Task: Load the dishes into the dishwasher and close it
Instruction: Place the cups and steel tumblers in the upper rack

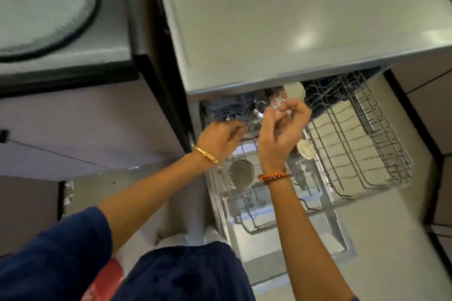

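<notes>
The dishwasher stands open with its grey wire upper rack (362, 144) pulled out under the counter. My right hand (281, 132) is over the rack's back left part, fingers pinched around a clear glass (259, 109). My left hand (221, 140) is beside it at the rack's left edge with curled fingers; whatever they hold is hidden. Behind my right hand lie a cup with a red flower pattern (277, 100) and a white cup (296, 90). A steel tumbler (241, 173) and another white cup (306, 149) sit in the rack. A fork (248, 201) shows lower down.
The open dishwasher door (264, 249) lies flat below the rack. The steel-edged counter (293, 27) overhangs the rack's back. A large pale plate (41, 5) rests on the left counter. The rack's right half holds bare wire tines. Light floor (391, 239) runs along the right.
</notes>
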`<state>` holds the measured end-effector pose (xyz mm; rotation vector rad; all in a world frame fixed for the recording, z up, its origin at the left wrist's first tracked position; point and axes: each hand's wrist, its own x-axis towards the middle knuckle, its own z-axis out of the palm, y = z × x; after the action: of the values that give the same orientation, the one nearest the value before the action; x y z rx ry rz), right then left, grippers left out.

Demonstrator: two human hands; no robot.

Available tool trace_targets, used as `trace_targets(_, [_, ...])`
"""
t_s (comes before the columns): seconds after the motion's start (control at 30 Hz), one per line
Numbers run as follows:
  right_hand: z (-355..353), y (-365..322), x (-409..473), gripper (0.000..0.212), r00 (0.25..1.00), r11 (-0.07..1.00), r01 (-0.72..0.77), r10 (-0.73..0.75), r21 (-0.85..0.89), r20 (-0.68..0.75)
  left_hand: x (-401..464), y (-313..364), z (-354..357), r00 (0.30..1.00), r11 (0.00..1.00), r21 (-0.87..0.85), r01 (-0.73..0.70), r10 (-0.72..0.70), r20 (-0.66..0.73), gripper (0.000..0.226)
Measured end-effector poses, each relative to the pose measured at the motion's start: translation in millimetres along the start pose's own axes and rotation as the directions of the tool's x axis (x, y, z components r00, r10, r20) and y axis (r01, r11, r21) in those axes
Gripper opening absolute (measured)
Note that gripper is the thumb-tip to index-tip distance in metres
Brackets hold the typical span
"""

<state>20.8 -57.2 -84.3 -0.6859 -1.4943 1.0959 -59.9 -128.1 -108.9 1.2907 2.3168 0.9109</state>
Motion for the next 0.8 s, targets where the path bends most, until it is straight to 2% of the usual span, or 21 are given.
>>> trace_targets(0.1, [57, -56, -1, 0.015, 0.996, 0.990, 0.076, -0.082, 0.117, 0.047, -36, -12, -67, 0.986, 0.996, -0.086, -0.020, 0.006, -0.166, 0.046])
trace_targets(0.23, [162, -130, -33, 0.014, 0.975, 0.954, 0.064, -0.122, 0.293, 0.184, -90, -58, -170, 0.910, 0.998, 0.009, 0.060, -0.051, -0.411, 0.048])
trace_targets(0.33, [236, -166, -74, 0.005, 0.925, 0.910, -0.024, -0.137, 0.414, 0.354, -130, -94, -239, 0.781, 0.986, -0.039, 0.160, -0.150, -0.606, 0.033])
trace_targets(0.43, [295, -194, -116, 0.010, 0.852, 0.855, -0.187, -0.104, 0.484, 0.513, -169, -133, -298, 0.584, 0.955, -0.159, 0.251, -0.281, -0.761, 0.020])
trace_targets(0.53, [344, -213, -153, 0.008, 0.724, 0.857, -0.296, -0.087, 0.423, 0.684, -208, -172, -347, 0.383, 0.908, -0.298, 0.296, -0.398, -0.833, 0.018])
trace_targets(0.67, [413, -225, -191, 0.011, 0.450, 0.924, -0.339, -0.005, 0.176, 0.893, -247, -212, -397, 0.119, 0.838, -0.491, 0.239, -0.527, -0.841, 0.020])
trace_targets(0.8, [494, -231, -228, 0.015, 0.195, 0.930, -0.365, 0.126, -0.047, 0.973, -279, -260, -441, -0.106, 0.781, -0.584, 0.222, -0.576, -0.810, 0.028])
